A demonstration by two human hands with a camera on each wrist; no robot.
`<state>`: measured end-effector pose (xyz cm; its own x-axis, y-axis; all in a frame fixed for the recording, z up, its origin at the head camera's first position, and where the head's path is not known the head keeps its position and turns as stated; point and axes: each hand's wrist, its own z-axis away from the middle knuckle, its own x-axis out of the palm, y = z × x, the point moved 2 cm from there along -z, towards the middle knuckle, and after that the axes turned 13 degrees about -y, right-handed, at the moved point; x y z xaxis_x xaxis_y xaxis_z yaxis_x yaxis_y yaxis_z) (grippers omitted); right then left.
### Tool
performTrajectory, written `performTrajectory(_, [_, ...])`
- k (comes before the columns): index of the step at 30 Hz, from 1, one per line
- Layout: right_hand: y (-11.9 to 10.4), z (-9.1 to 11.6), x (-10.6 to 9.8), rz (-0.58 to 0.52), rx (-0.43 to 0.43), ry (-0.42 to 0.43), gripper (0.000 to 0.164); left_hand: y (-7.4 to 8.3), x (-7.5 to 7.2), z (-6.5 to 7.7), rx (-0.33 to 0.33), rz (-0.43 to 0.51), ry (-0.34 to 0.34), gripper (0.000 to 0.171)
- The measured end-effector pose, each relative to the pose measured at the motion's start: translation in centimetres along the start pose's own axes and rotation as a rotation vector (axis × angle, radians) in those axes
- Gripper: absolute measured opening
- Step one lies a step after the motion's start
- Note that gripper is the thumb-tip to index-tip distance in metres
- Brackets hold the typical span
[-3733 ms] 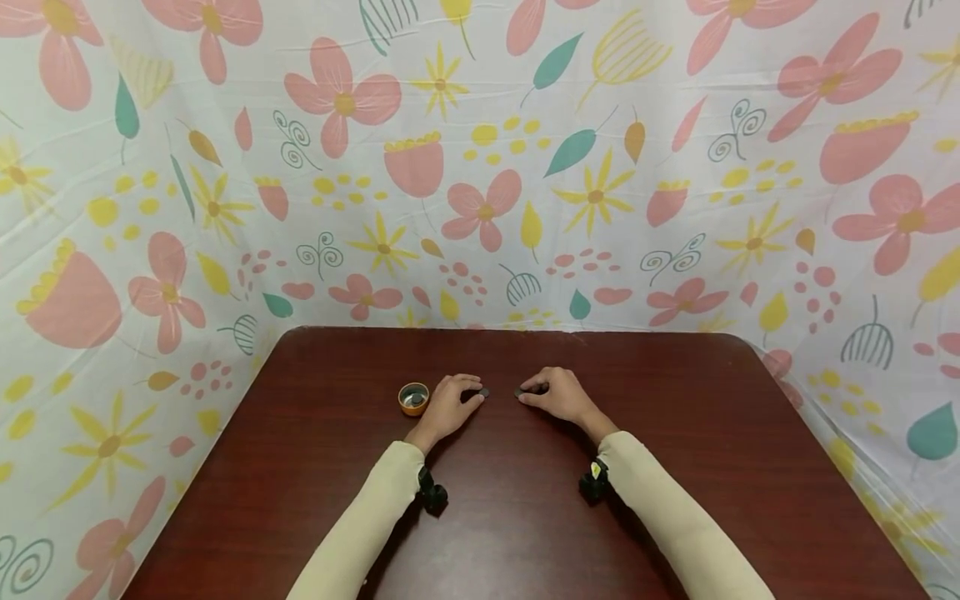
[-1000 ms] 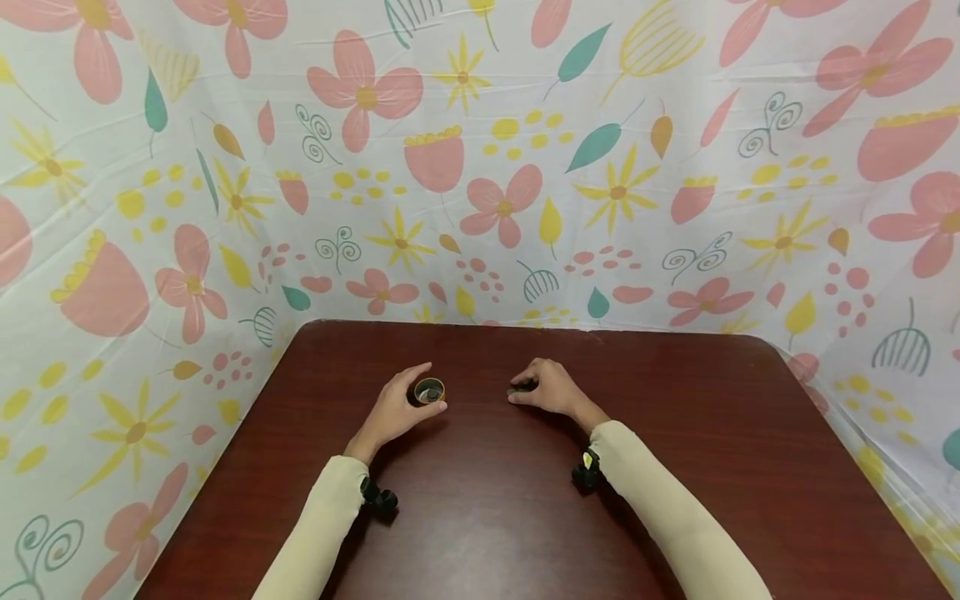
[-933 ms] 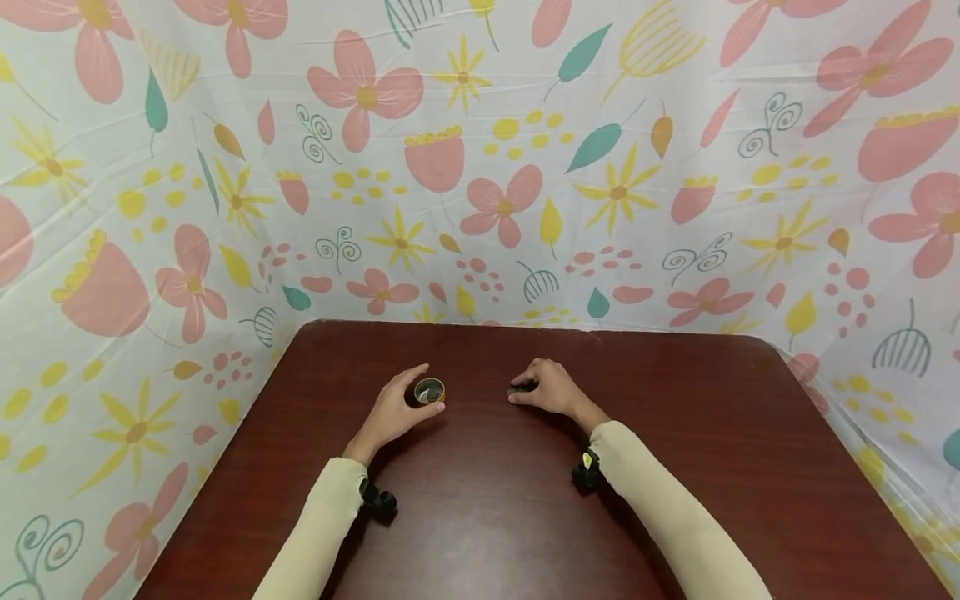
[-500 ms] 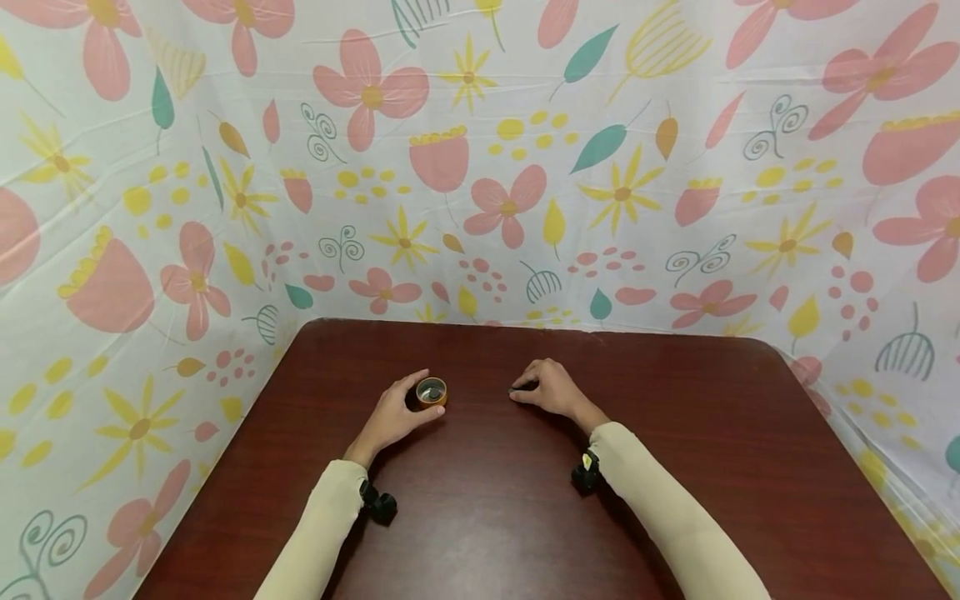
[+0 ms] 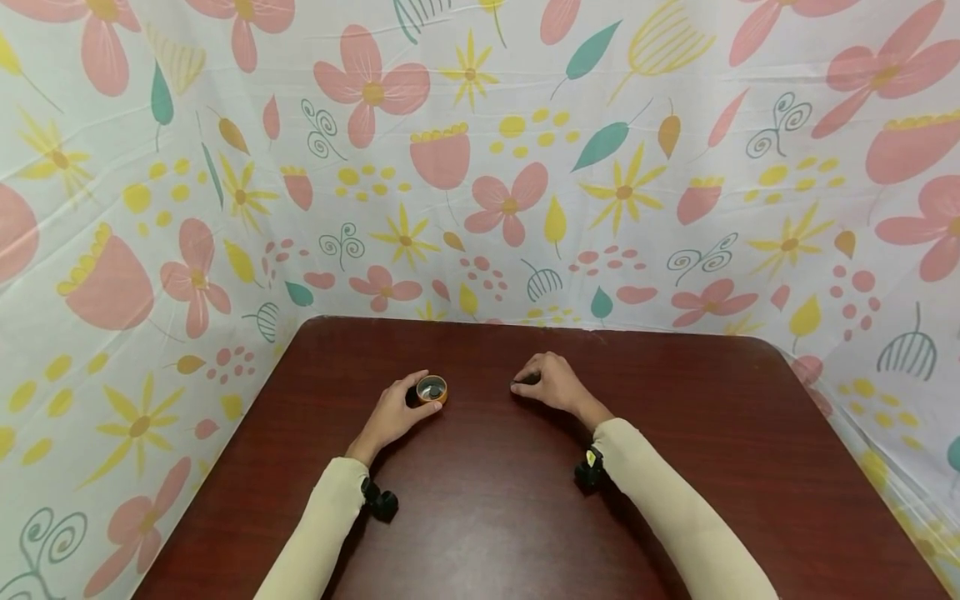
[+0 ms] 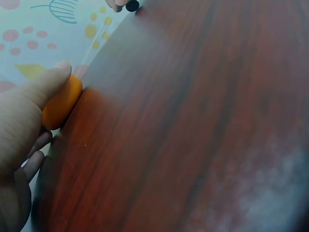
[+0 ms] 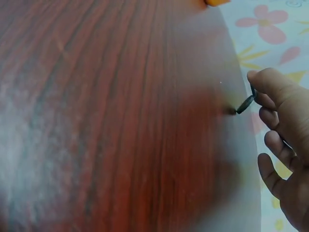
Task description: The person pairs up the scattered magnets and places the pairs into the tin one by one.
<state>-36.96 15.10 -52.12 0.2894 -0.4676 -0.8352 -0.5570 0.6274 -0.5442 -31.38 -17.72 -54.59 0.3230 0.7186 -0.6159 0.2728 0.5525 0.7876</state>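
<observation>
My left hand (image 5: 390,415) holds a small round orange cup (image 5: 442,398), the thumb along its near side and the fingers behind it. Inside the cup's shiny bowl lies a small dark piece (image 5: 434,392). In the left wrist view, the orange wall (image 6: 65,104) of the cup shows beyond the thumb, resting on the tabletop. To the right, my right hand (image 5: 558,385) pinches a small dark disc (image 7: 246,104) between thumb and forefinger. The disc is tilted on edge close over the table; its other fingers are loosely bent. A thin dark edge (image 7: 253,90) shows at the fingertips above it.
The dark red-brown wooden table (image 5: 480,500) spreads under both hands, its far edge just beyond them. A white flowered cloth (image 5: 480,167) hangs behind and at both sides. Black wrist cameras (image 5: 380,502) sit on both cuffs.
Earlier my left hand pinched a dark disc near the right hand's disc; it has since moved left to the cup and no longer shows a disc. Lately the right hand has shifted very slightly.
</observation>
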Motion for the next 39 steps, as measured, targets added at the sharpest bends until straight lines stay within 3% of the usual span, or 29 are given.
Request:
performTrajectory(22, [0.0,0.0,-0.7,-0.031,-0.022,0.021,0.011,-0.2,-0.4,0.1,-0.008,0.017,0.005,0.074])
performTrajectory(39, [-3.5,-2.9,0.1,-0.134,-0.112,-0.01,0.016,-0.1,-0.1,-0.1,-0.019,0.018,-0.022,0.073])
